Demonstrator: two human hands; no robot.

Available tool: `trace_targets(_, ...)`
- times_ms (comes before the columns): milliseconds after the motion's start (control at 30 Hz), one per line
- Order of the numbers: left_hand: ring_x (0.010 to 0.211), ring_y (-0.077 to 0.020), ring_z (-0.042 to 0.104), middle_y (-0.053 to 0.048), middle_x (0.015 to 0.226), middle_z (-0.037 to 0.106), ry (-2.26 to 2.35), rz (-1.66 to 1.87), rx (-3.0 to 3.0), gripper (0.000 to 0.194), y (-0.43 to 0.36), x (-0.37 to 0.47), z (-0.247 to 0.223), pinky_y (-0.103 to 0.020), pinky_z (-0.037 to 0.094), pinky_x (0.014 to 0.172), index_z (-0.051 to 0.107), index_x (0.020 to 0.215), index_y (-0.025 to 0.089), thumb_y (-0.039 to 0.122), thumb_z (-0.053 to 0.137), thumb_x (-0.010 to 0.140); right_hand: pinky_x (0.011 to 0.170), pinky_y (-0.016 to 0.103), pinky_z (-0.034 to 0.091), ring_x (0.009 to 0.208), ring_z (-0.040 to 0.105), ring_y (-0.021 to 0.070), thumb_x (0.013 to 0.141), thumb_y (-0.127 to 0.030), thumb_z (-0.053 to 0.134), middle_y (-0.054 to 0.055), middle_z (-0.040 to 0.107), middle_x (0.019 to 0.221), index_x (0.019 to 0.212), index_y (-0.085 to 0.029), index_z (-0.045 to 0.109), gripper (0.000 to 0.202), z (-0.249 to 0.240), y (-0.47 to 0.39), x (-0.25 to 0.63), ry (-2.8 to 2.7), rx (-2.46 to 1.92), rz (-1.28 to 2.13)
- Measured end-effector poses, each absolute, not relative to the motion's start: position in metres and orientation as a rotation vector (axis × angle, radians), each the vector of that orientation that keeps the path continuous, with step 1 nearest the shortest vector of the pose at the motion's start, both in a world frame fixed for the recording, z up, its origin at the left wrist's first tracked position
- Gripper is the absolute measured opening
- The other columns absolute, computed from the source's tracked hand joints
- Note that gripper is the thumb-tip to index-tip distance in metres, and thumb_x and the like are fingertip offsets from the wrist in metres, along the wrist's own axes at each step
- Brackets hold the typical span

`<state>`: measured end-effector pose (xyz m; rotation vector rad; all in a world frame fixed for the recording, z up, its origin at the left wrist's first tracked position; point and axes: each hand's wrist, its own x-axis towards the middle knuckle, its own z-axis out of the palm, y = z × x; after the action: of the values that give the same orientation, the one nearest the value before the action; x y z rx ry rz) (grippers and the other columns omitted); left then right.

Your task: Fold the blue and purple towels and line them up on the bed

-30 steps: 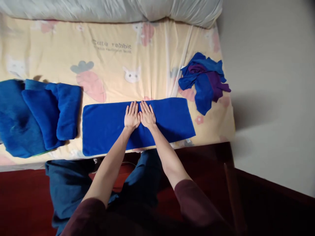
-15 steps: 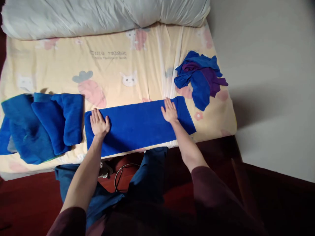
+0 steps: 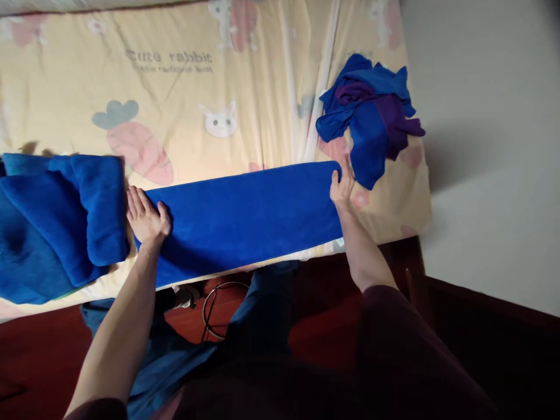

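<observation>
A blue towel (image 3: 249, 216), laid out as a long flat strip, runs along the near edge of the bed. My left hand (image 3: 147, 220) rests on its left end with the fingers stretched out and the thumb apart. At the other end, my right hand (image 3: 342, 182) lies over the towel's right edge, fingers extended and thumb spread. Neither hand grasps the cloth. Left of my left hand lie several folded blue towels (image 3: 102, 216), partly out of view. Beyond my right hand sits a crumpled pile of blue and purple cloths (image 3: 371, 116).
The bed has a yellow sheet (image 3: 254, 76) printed with rabbits and carrots. A white wall (image 3: 490, 146) borders it on the right. Below the near edge are my legs (image 3: 271, 309), a round metal ring (image 3: 205, 309) and a dark red floor (image 3: 324, 338).
My left hand has slid left to the towel's end, and my right hand has moved right to its other edge. The view has shifted closer and lower, cutting off most of the white quilt.
</observation>
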<state>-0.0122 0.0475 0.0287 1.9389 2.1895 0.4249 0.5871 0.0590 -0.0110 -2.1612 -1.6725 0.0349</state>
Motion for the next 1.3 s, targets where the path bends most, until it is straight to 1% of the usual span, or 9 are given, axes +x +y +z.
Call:
trace_targets(100, 0.159, -0.0335, 0.012, -0.021, 0.172, 0.014, 2.188, 0.439, 1.948, 0.072, 0.048, -0.013, 0.029, -0.055, 0.016, 0.127, 0.017, 0.162, 0.001, 0.04, 0.036, 0.105, 0.118, 0.05, 0.042, 0.145, 0.049, 0.0289, 0.106, -0.035, 0.023, 0.018, 0.049, 0.156, 0.162, -0.012, 0.034, 0.061, -0.014, 0.057, 0.592, -1.5, -2.254, 0.023)
trace_targets(233, 0.158, -0.0367, 0.014, -0.021, 0.172, 0.015, 2.168, 0.507, 1.942, 0.072, 0.048, -0.013, 0.03, -0.058, 0.018, 0.126, 0.018, 0.162, 0.0, 0.04, 0.037, 0.104, 0.114, 0.046, 0.048, 0.136, 0.059, 0.0255, 0.104, -0.028, 0.02, 0.017, 0.061, 0.145, 0.153, -0.011, 0.05, 0.059, -0.015, 0.058, 0.592, -1.423, -2.282, -0.017)
trace_targets(367, 0.159, -0.0372, 0.013, -0.02, 0.172, 0.014, 2.137, 0.555, 1.916, 0.075, 0.047, -0.014, 0.033, -0.06, 0.017, 0.126, 0.018, 0.162, 0.0, 0.042, 0.037, 0.103, 0.118, 0.043, 0.043, 0.139, 0.055, 0.0238, 0.098, -0.019, 0.026, 0.019, 0.061, 0.146, 0.145, -0.005, 0.057, 0.057, -0.005, 0.059, 0.578, -1.54, -2.317, -0.074)
trace_targets(500, 0.159, -0.0361, 0.014, -0.023, 0.171, 0.015, 2.138, 0.529, 1.905, 0.078, 0.046, -0.017, 0.035, -0.06, 0.019, 0.126, 0.017, 0.163, 0.0, 0.045, 0.036, 0.101, 0.119, 0.048, 0.041, 0.143, 0.05, 0.0254, 0.096, -0.016, 0.031, 0.02, 0.06, 0.146, 0.141, -0.006, 0.058, 0.054, 0.008, 0.061, 0.561, -1.615, -2.409, -0.106)
trace_targets(767, 0.16, -0.035, 0.01, -0.021, 0.172, 0.014, 2.061, 0.685, 1.896, 0.076, 0.048, -0.024, 0.023, -0.06, 0.012, 0.128, 0.017, 0.163, 0.002, 0.044, 0.036, 0.103, 0.107, 0.055, 0.047, 0.126, 0.059, 0.0337, 0.103, -0.025, 0.025, 0.023, 0.07, 0.125, 0.129, -0.009, 0.065, 0.05, 0.007, 0.022, 0.546, -1.309, -2.558, -0.229)
trace_targets(933, 0.16, -0.0337, 0.01, -0.026, 0.169, 0.02, 1.964, 0.711, 1.972, 0.077, 0.009, -0.029, 0.029, -0.056, 0.008, 0.129, 0.028, 0.159, -0.003, 0.047, 0.029, 0.101, 0.103, 0.054, 0.05, 0.121, 0.061, 0.0363, 0.096, -0.032, 0.046, 0.026, 0.065, 0.131, 0.117, -0.01, 0.072, 0.04, 0.025, -0.063, 0.541, -1.102, -2.59, -0.058)
trace_targets(1033, 0.16, -0.0361, 0.012, -0.027, 0.167, 0.023, 1.9, 0.641, 2.068, 0.078, -0.058, -0.039, 0.033, -0.059, 0.011, 0.128, 0.034, 0.157, -0.003, 0.05, 0.026, 0.1, 0.094, 0.042, 0.056, 0.103, 0.07, 0.031, 0.089, -0.029, 0.058, 0.022, 0.074, 0.111, 0.102, -0.011, 0.076, 0.028, 0.043, -0.098, 0.544, -0.989, -2.56, 0.166)
trace_targets(1167, 0.157, -0.0356, 0.022, -0.021, 0.165, 0.032, 1.756, 0.57, 2.33, 0.073, -0.151, -0.07, 0.026, -0.058, 0.023, 0.126, 0.039, 0.159, 0.009, 0.047, 0.038, 0.097, 0.068, 0.03, 0.057, 0.074, 0.072, 0.0259, 0.082, -0.026, 0.07, 0.012, 0.074, 0.069, 0.075, -0.016, 0.075, 0.013, 0.065, -0.113, 0.542, -0.97, -2.491, 0.295)
trace_targets(1300, 0.15, -0.0307, 0.04, -0.016, 0.159, 0.045, 1.632, 0.361, 2.608, 0.06, -0.185, -0.109, 0.018, -0.052, 0.035, 0.123, 0.053, 0.151, 0.015, 0.022, 0.036, 0.094, 0.061, 0.029, 0.054, 0.066, 0.071, 0.0249, 0.08, -0.026, 0.071, 0.008, 0.069, 0.057, 0.068, -0.016, 0.075, 0.016, 0.078, -0.119, 0.532, -0.969, -2.481, 0.341)
